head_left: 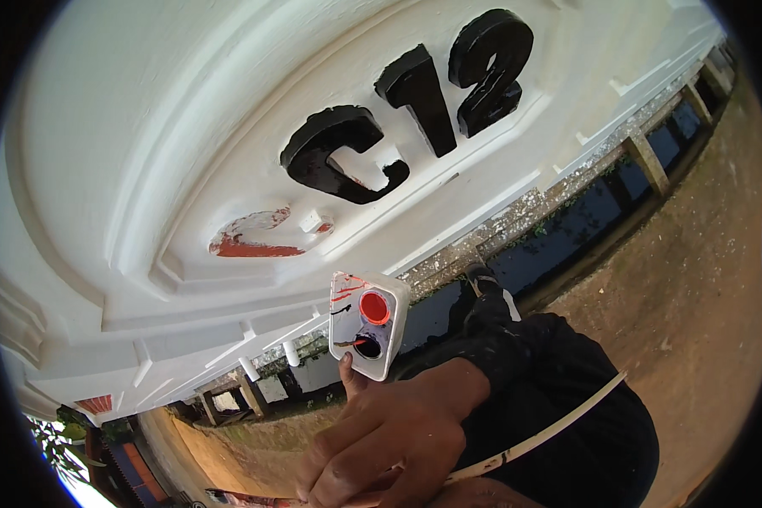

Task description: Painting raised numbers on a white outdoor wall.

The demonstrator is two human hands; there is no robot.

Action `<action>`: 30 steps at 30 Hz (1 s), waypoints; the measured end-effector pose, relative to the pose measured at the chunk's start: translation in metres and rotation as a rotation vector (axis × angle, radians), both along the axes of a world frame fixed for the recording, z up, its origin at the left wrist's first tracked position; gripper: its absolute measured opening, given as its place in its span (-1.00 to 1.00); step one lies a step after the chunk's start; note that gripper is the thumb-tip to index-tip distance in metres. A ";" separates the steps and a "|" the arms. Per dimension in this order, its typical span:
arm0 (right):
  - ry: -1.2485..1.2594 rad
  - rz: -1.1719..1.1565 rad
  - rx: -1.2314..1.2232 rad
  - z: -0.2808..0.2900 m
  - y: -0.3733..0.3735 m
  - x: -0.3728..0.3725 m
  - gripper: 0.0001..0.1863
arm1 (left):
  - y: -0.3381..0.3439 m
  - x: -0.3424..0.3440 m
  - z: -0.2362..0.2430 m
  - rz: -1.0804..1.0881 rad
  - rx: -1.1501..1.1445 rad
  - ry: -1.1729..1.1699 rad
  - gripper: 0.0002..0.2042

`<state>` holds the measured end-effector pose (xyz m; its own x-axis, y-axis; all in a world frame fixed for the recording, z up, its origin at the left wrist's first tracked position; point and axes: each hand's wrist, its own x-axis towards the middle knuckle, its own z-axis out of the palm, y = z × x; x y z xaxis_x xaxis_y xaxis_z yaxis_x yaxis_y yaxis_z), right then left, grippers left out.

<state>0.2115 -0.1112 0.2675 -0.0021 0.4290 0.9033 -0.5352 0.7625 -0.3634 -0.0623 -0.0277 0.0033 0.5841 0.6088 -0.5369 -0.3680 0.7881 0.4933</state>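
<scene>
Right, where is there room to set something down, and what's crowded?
Bare brown ground lies right of the dark channel, above the dark clothing. Crowded: the white tray, with red paint, dark paint and a hand below.

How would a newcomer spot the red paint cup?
Find the white wall with raised black characters. Below them in the view, a white container holds paint. The red paint cup is its upper one, bright red, unlike the dark cup beneath.
</scene>
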 end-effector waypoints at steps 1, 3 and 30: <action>-0.043 -0.007 -0.021 0.000 0.000 0.002 -0.69 | 0.000 0.002 0.000 0.016 0.008 0.004 -0.26; -0.068 -0.197 0.115 0.002 0.000 0.014 -0.69 | -0.001 0.003 -0.005 0.056 0.032 -0.002 -0.27; -0.660 -0.638 -0.720 -0.061 -0.033 0.087 -0.74 | -0.015 0.125 0.074 -0.122 0.225 0.056 -0.29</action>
<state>0.2987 -0.1443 0.2061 0.0199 0.9347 0.3550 0.3254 0.3297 -0.8862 0.0622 -0.0424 0.0778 0.6338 0.6433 -0.4295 -0.2440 0.6932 0.6782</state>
